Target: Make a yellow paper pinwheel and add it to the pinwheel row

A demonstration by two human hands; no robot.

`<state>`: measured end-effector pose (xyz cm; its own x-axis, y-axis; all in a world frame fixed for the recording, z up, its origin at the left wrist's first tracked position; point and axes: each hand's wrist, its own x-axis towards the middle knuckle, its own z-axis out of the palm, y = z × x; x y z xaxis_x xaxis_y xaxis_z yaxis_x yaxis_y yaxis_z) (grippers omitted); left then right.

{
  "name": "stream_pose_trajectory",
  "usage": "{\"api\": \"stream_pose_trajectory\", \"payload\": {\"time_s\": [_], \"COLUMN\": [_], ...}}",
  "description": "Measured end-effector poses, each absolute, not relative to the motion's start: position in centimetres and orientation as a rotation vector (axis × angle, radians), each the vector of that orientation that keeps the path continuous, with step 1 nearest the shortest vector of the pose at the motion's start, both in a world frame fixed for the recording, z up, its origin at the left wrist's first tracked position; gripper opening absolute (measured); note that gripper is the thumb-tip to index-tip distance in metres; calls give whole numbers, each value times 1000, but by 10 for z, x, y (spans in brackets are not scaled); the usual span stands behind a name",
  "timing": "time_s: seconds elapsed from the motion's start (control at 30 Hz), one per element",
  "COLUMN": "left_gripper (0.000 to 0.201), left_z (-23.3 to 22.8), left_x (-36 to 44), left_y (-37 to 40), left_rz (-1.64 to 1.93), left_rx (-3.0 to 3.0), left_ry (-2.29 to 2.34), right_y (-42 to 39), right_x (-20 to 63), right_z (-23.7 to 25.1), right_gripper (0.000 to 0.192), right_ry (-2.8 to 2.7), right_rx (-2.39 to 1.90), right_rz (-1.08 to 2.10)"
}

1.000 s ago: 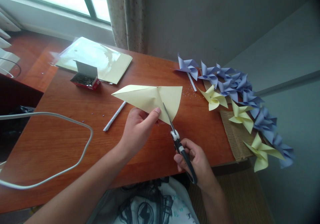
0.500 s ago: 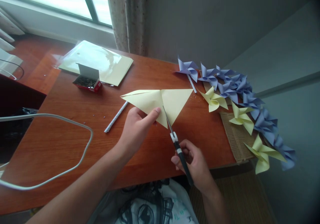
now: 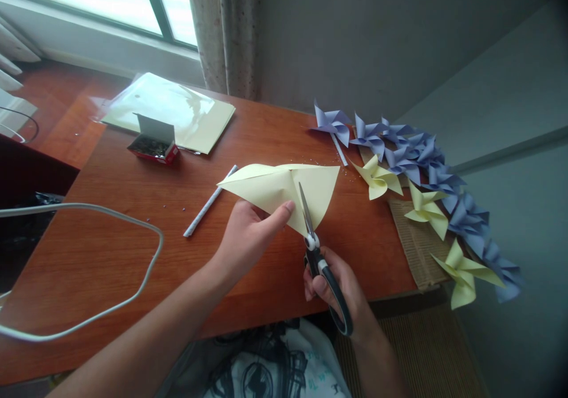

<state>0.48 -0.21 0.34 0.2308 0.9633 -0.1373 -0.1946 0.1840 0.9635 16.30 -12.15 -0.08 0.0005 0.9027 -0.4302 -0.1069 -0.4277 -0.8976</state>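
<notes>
Yellow folded paper (image 3: 275, 188) is pinched by left hand (image 3: 246, 238) above the worktop (image 3: 133, 256), w/ thumb on its lower edge. Right hand (image 3: 339, 288) is curled round the scissors (image 3: 317, 253), whose blades now reach further toward 12 o'clock into the paper vs. 0.5 s ago; paper's tilted slightly.

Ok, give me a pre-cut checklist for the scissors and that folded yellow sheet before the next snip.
1. Left hand pinches the folded yellow sheet: ok.
2. Right hand grips the scissors by the handles: ok.
3. Blades lie along the sheet's centre fold: ok.
4. Left thumb beside the blades, very close: not ok.
5. Sheet held above the table: ok.
6. How far the cut runs: cannot tell.
</notes>
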Motion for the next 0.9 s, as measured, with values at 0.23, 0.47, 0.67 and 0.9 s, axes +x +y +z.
{"api": "stream_pose_trajectory", "payload": {"time_s": [0.23,0.47,0.67,0.9], "left_gripper": [31,24,25,25], "left_z": [6,8,9,9], "left_x": [6,7,7,8], "left_y": [-6,-8,-8,-7], "left_rz": [1004,976,973,978], "left_rx": [1030,1095,1073,1095], "left_ry": [925,965,990,974], "right_y": [-118,-116,-116,-117], "right_x": [165,163,163,164], "right_z": [0,2,1,-1], "right_gripper": [51,51,51,51], "right_ry": [-867,-880,-877,-873], "right_rx": [-1454,-1458,-1491,-1503], "right_rz": [1572,1548,1535,1528]}}
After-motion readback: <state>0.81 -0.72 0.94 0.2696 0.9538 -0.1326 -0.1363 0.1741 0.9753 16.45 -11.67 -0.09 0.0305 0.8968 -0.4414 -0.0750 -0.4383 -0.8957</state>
